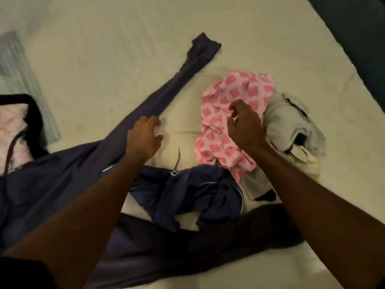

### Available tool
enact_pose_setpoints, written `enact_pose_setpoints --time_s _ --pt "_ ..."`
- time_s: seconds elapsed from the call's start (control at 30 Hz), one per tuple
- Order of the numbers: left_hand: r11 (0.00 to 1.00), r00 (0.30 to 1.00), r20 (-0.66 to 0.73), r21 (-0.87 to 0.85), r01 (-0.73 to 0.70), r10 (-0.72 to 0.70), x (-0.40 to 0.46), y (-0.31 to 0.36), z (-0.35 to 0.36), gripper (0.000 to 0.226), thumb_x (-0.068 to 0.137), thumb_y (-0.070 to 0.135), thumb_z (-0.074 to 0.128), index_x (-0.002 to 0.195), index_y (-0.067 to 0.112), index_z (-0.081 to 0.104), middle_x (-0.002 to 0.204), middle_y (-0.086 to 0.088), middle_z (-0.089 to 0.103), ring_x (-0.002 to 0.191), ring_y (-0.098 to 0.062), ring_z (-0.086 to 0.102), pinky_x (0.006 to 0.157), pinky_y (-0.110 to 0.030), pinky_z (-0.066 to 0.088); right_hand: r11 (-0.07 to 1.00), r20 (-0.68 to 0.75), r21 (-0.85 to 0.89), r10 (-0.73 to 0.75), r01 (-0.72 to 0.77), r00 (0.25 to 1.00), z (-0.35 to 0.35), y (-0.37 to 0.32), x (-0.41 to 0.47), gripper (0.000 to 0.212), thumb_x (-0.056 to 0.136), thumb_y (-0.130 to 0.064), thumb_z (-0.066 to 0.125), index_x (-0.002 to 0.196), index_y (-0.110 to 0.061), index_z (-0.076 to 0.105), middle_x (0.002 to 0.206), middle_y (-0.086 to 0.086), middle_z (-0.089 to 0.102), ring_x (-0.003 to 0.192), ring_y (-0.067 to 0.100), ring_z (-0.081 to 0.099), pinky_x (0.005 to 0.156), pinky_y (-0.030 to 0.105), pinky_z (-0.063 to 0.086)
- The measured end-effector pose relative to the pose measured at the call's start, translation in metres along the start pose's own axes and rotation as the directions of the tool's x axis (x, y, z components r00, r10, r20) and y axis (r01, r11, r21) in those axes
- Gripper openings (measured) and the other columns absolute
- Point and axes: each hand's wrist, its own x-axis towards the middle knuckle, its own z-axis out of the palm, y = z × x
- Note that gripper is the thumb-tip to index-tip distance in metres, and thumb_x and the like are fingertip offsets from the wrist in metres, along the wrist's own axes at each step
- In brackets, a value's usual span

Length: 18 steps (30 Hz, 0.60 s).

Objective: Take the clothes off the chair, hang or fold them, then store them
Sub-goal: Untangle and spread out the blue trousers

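Cream bed sheet (125, 49), dark purple garment (52, 184) sprawled lower left, left hand (143, 136) pressing its sleeve, fingers relaxed, right hand (243, 124) at centre above pink patterned cloth (239, 88), fingers loosely curled, gripping nothing

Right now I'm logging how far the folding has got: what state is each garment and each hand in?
Purple top: spread on the bed, sleeve stretched out, unfolded.
Pink cloth: crumpled, unfolded.
Navy shorts: rumpled, unfolded.
Grey garment: bunched beside the pink cloth.
Left hand: on the sleeve, fingers loosely curled; grip unclear.
Right hand: over the pink cloth, fingers curled; grip unclear.
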Motion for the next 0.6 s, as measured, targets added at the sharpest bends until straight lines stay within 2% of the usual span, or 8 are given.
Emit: enact_pose_setpoints --time_s 0.13,0.2,0.27,0.3,0.37,0.47,0.53,0.6 --pt "0.960 0.989 0.050 0.250 0.124 -0.141 0.027 -0.042 -0.018 0.062 0.086 0.036 0.073 0.139 0.021 0.044 0.134 -0.013 0.051 0.120 -0.038 0.049 0.101 -0.057 0.038 0.953 0.270 0.122 0.238 -0.278 0.933 0.043 -0.029 0.073 0.015 0.101 -0.023 0.059 0.115 -0.021 0.055 0.109 0.002 0.066 0.095 0.021 0.067 0.084 0.041 0.060" --pt "0.950 0.960 0.112 0.211 0.228 -0.255 0.031 -0.059 -0.016 0.067 0.085 0.040 0.074 0.138 0.019 0.040 0.129 -0.012 0.055 0.116 -0.038 0.053 0.100 -0.058 0.039 0.819 0.386 0.233 0.418 -0.525 0.823 0.064 -0.043 0.096 0.018 0.103 -0.028 0.057 0.118 -0.018 0.055 0.113 0.006 0.066 0.091 0.021 0.071 0.083 0.042 0.062" --pt "0.943 0.941 0.144 0.185 0.277 -0.305 0.032 -0.071 -0.013 0.053 0.088 0.031 0.069 0.133 0.015 0.045 0.121 -0.013 0.060 0.110 -0.039 0.058 0.097 -0.056 0.043 0.641 0.499 0.332 0.504 -0.692 0.705 0.085 -0.057 0.110 0.026 0.103 -0.034 0.057 0.122 -0.016 0.052 0.116 0.009 0.065 0.093 0.021 0.072 0.082 0.041 0.062" --pt "0.950 0.958 0.150 0.236 0.207 -0.246 0.028 -0.075 -0.010 0.046 0.090 0.024 0.064 0.132 0.014 0.048 0.119 -0.014 0.061 0.108 -0.040 0.059 0.094 -0.054 0.044 0.568 0.535 0.368 0.518 -0.736 0.667 0.096 -0.064 0.113 0.032 0.102 -0.037 0.059 0.123 -0.015 0.051 0.116 0.009 0.066 0.094 0.021 0.071 0.083 0.041 0.062" --pt "0.966 0.987 0.154 0.243 -0.087 0.050 0.013 -0.076 -0.004 0.043 0.087 0.016 0.054 0.130 0.012 0.055 0.114 -0.016 0.059 0.101 -0.041 0.058 0.084 -0.049 0.046 0.483 0.562 0.406 0.537 -0.776 0.629 0.114 -0.074 0.112 0.044 0.094 -0.043 0.069 0.122 -0.012 0.053 0.110 0.008 0.068 0.092 0.022 0.071 0.081 0.041 0.061" --pt "0.903 0.831 0.412 0.045 -0.428 0.374 -0.021 -0.080 0.005 0.046 0.075 0.025 0.053 0.119 0.017 0.063 0.108 -0.011 0.062 0.095 -0.037 0.061 0.076 -0.042 0.053 0.485 0.467 0.403 0.621 -0.776 0.630 0.144 -0.075 0.100 0.044 0.076 -0.036 0.084 0.104 -0.012 0.060 0.097 0.007 0.070 0.085 0.026 0.071 0.074 0.042 0.062" --pt "0.933 0.779 0.546 -0.015 -0.359 0.308 -0.034 -0.087 0.006 0.041 0.080 0.045 0.056 0.111 0.022 0.070 0.105 -0.005 0.067 0.094 -0.029 0.065 0.079 -0.038 0.053 0.501 0.387 0.368 0.683 -0.783 0.619 0.153 -0.072 0.087 0.044 0.065 -0.029 0.075 0.105 -0.011 0.068 0.098 0.008 0.073 0.092 0.033 0.072 0.079 0.046 0.062" --pt "0.984 0.876 0.462 -0.165 -0.074 0.143 -0.029 -0.096 0.002 0.050 0.085 0.062 0.056 0.091 0.017 0.075 0.090 -0.005 0.070 0.084 -0.024 0.067 0.076 -0.040 0.053 0.498 0.345 0.271 0.749 -0.824 0.566 0.147 -0.072 0.069 0.057 0.070 -0.031 0.066 0.120 -0.005 0.068 0.112 0.012 0.072 0.107 0.039 0.068 0.089 0.044 0.059"
